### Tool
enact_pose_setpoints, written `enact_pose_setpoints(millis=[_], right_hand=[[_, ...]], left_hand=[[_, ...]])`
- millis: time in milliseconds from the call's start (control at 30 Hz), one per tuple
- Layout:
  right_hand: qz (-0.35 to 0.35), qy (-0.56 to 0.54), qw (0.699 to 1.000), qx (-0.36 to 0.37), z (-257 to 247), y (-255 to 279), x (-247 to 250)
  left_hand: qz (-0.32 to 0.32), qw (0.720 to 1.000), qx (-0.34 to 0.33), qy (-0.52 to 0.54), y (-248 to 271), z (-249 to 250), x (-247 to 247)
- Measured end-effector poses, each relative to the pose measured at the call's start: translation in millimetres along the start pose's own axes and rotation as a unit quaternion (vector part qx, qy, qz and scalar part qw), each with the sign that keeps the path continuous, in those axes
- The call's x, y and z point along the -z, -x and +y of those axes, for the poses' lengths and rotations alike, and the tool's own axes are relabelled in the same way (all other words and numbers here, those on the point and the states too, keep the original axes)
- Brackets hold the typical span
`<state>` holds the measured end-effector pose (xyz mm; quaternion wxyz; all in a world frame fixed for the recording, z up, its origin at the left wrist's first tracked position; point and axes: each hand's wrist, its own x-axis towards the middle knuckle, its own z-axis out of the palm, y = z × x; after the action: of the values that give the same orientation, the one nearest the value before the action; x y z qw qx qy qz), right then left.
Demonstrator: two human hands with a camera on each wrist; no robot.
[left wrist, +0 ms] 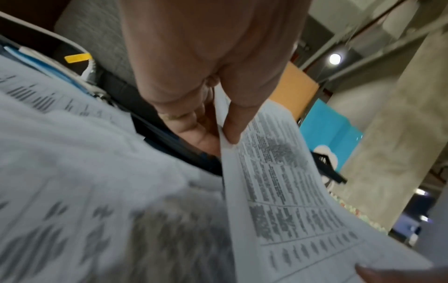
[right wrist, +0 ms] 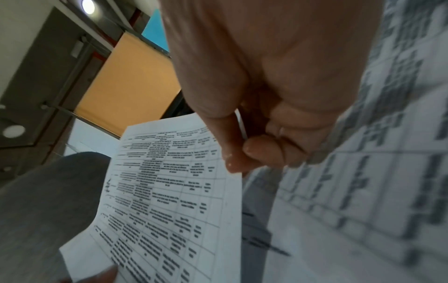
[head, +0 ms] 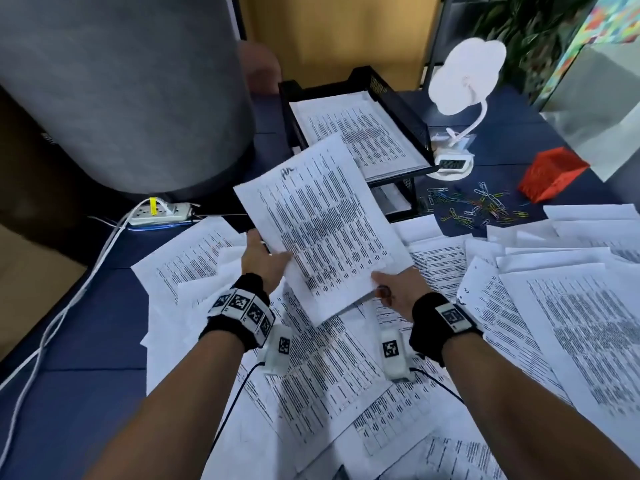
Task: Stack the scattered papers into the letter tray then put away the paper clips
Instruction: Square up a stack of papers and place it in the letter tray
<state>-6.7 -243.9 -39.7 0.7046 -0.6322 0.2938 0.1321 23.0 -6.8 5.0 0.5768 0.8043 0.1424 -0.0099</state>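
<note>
A small stack of printed papers [head: 322, 223] hangs in the air between my two hands, tilted toward the black mesh letter tray [head: 398, 102]. My left hand [head: 265, 259] pinches its left edge, thumb on top [left wrist: 232, 132]. My right hand [head: 391, 284] pinches the bottom right corner [right wrist: 232, 162]. The tray's top tier holds printed sheets [head: 360, 133]. Many more printed papers [head: 571, 323] lie scattered over the dark blue table. Coloured paper clips [head: 474, 206] are strewn right of the tray, beside a red mesh holder [head: 550, 174] lying on its side.
A white cloud-shaped desk lamp [head: 464, 74] stands right of the tray. A large grey cylinder [head: 121, 91] rises at the left, with a power strip [head: 159, 213] and white cables at its foot. Bare blue table [head: 86, 375] shows at the lower left.
</note>
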Motion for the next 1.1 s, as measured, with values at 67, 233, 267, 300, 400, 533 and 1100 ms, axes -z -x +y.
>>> enact_pose_setpoints(millis=[67, 233, 267, 300, 400, 533, 1100], right_hand=[[0.005, 0.023, 0.999, -0.027, 5, -1, 8], [0.018, 0.066, 0.996, -0.054, 10, -3, 19], [0.017, 0.079, 0.995, -0.059, 11, -3, 21], [0.014, 0.093, 0.993, -0.065, 11, -3, 22], [0.000, 0.119, 0.990, -0.079, 11, -3, 25], [-0.008, 0.112, 0.990, -0.086, 10, -4, 27], [-0.068, 0.128, 0.988, -0.061, 3, -5, 20]], left_hand=[[-0.010, 1.000, 0.016, -0.017, 3, -14, -4], [-0.046, 0.994, 0.047, -0.084, 6, -40, -11], [-0.054, 0.993, 0.052, -0.093, 6, -43, -12], [-0.065, 0.990, 0.060, -0.110, 7, -46, -13], [-0.087, 0.980, 0.117, -0.134, 6, -50, -15], [-0.129, 0.962, 0.194, -0.141, -2, -53, -12], [0.069, 0.978, 0.192, 0.039, -12, -81, 23]])
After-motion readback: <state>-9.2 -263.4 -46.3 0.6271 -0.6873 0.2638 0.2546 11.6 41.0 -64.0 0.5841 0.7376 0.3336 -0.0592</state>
